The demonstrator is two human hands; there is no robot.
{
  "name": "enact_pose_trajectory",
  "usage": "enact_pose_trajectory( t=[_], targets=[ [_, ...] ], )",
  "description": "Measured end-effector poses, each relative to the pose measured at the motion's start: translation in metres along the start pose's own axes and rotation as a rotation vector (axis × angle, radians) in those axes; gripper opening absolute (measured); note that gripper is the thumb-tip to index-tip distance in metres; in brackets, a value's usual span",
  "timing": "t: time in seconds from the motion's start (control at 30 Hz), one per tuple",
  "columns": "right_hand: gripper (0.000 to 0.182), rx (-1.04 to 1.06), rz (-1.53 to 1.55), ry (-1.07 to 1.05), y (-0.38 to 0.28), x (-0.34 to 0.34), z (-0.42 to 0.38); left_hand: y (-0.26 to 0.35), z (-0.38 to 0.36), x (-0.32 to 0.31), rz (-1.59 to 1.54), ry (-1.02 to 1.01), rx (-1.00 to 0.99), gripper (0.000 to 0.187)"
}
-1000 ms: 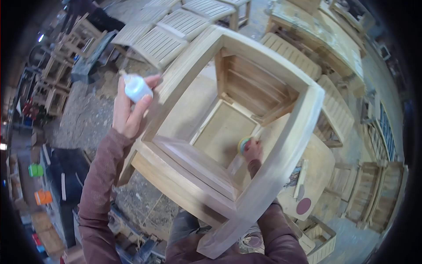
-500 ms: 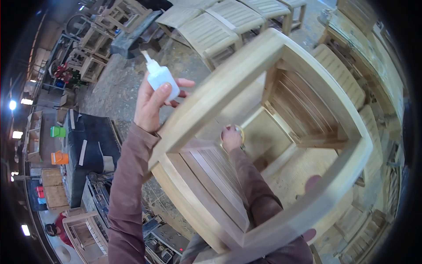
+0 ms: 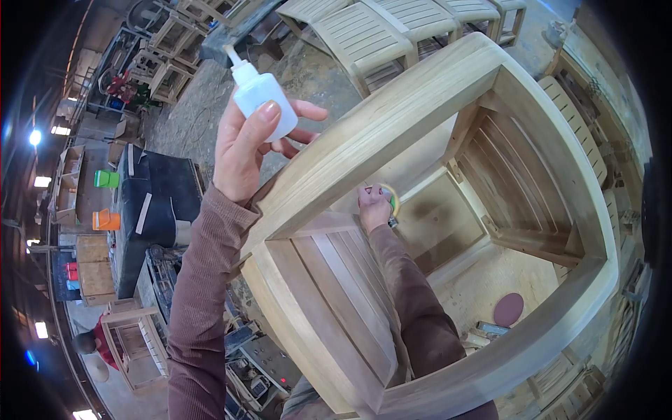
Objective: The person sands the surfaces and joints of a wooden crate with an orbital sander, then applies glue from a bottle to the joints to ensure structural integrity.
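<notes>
While in the head view the left hand [image 3: 241, 143] holds a white bottle [image 3: 268, 101] at eleven o'clock, the right hand [image 3: 376, 204], at nine o'clock inside the wooden frame [image 3: 378, 136], grips a round yellow-edged disc [image 3: 395, 199]. Better keep the bottle tip upward, the disc flat.

Wooden frame [image 3: 388, 129] center to right, nearest camera. Left hand [image 3: 238, 157] left of its upper rail (touching or not, can't tell), bottle [image 3: 271, 89] in that hand, nozzle end toward the top. Right hand [image 3: 376, 208] shows within the frame opening, mostly hidden item [image 3: 396, 203] at its right side. Side panel [image 3: 336, 280] lower left of opening, second panel [image 3: 521, 168] upper right. Disc [image 3: 509, 309] lower right, seen through opening. Seats [image 3: 364, 42] behind frame, top. Far left: bench [image 3: 161, 199], bins [image 3: 106, 199] just left of it; person [image 3: 105, 346] below.
</notes>
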State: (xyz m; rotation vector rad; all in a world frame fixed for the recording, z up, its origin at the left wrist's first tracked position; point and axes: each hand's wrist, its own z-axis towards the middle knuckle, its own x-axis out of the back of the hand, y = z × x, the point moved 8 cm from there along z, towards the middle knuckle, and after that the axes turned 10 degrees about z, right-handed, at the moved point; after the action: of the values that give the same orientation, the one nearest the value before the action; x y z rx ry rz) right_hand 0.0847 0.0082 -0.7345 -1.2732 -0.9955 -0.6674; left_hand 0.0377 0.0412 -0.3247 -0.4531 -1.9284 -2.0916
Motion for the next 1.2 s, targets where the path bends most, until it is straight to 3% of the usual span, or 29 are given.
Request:
enact_pose_trajectory(
  t=[0.23,0.4,0.53,0.6,0.77,0.87,0.97,1.03,1.07,1.17,1.2],
  targets=[
    [0.015,-0.053,-0.033,-0.029,0.03,0.029,0.012,-0.001,-0.006,0.001,0.007,0.02,0.039,0.047],
    [0.031,-0.271,0.112,0.069,0.11,0.065,0.04,-0.006,-0.002,0.002,0.0,0.008,0.037,0.048],
    [0.03,-0.364,0.136,0.195,0.152,0.094,0.038,-0.008,0.001,0.003,-0.04,-0.051,0.012,0.043],
    [0.045,-0.346,0.141,0.157,0.153,0.096,0.03,-0.008,-0.003,0.001,-0.034,-0.059,0.021,0.044],
    [0.053,-0.318,0.141,-0.041,0.138,0.083,-0.008,-0.013,-0.002,0.003,-0.023,-0.024,0.022,0.045],
    [0.055,-0.397,0.213,-0.029,0.126,0.104,-0.053,-0.018,-0.001,0.011,-0.031,-0.076,-0.008,0.039],
    [0.055,-0.441,0.275,0.119,0.128,0.127,-0.122,-0.03,0.008,0.023,-0.089,-0.125,-0.026,0.036],
    [0.056,-0.523,0.35,0.343,0.123,0.172,-0.191,-0.023,0.011,0.023,-0.052,-0.103,-0.049,0.034],
    [0.051,-0.528,0.436,0.557,0.117,0.2,-0.223,-0.023,0.012,0.023,-0.036,-0.113,-0.046,0.035],
    [0.059,-0.613,0.575,0.451,0.147,0.183,-0.32,-0.029,0.019,0.026,0.074,-0.156,-0.092,0.034],
    [0.057,-0.692,0.428,0.409,0.146,0.198,-0.34,-0.024,0.019,0.019,0.06,-0.194,-0.108,0.034]
  ],
)
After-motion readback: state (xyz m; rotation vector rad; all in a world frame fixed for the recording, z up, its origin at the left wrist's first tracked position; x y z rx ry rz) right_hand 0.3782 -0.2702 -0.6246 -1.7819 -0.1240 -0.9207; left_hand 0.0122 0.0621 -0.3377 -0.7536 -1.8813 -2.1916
